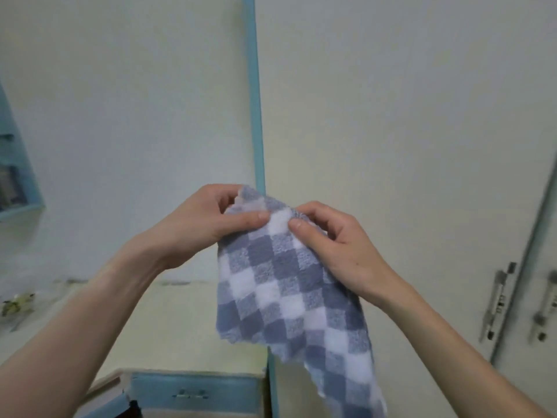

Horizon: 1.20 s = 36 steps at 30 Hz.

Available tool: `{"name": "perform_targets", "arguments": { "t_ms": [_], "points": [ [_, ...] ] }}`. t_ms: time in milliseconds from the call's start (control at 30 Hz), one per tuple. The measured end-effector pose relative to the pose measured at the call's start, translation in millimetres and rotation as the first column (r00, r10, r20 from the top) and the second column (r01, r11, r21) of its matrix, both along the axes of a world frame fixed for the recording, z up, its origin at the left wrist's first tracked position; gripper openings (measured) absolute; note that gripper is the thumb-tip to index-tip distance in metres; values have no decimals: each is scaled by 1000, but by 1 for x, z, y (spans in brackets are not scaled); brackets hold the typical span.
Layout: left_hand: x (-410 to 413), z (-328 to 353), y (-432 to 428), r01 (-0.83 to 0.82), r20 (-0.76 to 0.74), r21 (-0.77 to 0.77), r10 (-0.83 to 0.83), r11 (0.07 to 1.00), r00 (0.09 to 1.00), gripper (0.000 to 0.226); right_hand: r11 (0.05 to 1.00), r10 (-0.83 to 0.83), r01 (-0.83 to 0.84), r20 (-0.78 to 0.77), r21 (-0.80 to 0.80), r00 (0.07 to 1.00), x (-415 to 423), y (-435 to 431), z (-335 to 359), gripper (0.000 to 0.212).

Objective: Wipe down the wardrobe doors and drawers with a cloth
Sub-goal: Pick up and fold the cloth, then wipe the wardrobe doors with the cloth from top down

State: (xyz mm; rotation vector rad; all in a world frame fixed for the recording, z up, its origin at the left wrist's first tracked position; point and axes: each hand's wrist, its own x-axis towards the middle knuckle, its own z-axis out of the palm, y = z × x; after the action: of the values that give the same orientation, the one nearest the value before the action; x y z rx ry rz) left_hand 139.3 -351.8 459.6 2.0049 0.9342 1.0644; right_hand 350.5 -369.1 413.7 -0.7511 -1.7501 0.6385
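Observation:
A blue-and-white checked cloth [289, 291] hangs in front of me, held at its top edge by both hands. My left hand [196, 224] pinches the upper left corner between thumb and fingers. My right hand [331, 245] grips the top edge just to the right, thumb on the front of the cloth. The rest of the cloth droops down and to the right. Behind it stands a cream wardrobe door [391, 131] with a blue vertical trim strip [256, 116]. A blue drawer front [196, 390] with a small handle is at the bottom centre.
Two metal door handles [497, 300] sit at the right on a further wardrobe door. A cream desktop [180, 321] runs below my left arm, above the drawer. A blue-framed shelf [15, 182] is at the left edge, with a blurry small object [16, 306] on the surface beneath.

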Motion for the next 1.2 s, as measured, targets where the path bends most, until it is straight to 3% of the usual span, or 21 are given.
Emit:
{"name": "perform_targets", "arguments": {
  "t_ms": [67,200,333,433,567,767,867,967,1033,1100,1200],
  "points": [
    [15,20,-1,-30,53,125,24,992,998,6,1000,-1,2,31,-21,1000,14,-5,27,14],
    [37,69,6,-78,62,458,56,886,997,9,994,6,21,254,-105,967,48,-18,77,33],
    [37,114,22,-163,69,656,157,737,985,22,978,-48,139,480,-156,876,93,-23,113,5],
    [30,141,34,-234,138,693,194,682,971,25,960,-139,237,484,-146,864,128,-27,138,12],
    [25,164,48,-227,194,661,129,715,973,24,933,-310,359,441,-31,843,160,-43,173,9],
    [19,184,61,-164,6,773,252,612,968,31,805,-591,561,342,192,731,175,-71,216,35],
    [20,190,61,-152,-57,812,336,564,940,31,698,-716,611,337,374,612,172,-77,233,25],
    [19,200,56,-117,-93,795,310,595,946,22,566,-820,648,271,510,503,174,-76,251,15],
    [21,210,54,-111,-96,757,278,644,956,15,601,-796,661,272,449,540,181,-73,266,19],
    [28,220,51,-149,-62,634,242,759,968,16,651,-759,681,269,336,593,189,-70,279,20],
    [49,240,44,-225,199,364,160,904,967,15,742,-668,653,95,151,738,196,-55,296,14]
  ]
}}
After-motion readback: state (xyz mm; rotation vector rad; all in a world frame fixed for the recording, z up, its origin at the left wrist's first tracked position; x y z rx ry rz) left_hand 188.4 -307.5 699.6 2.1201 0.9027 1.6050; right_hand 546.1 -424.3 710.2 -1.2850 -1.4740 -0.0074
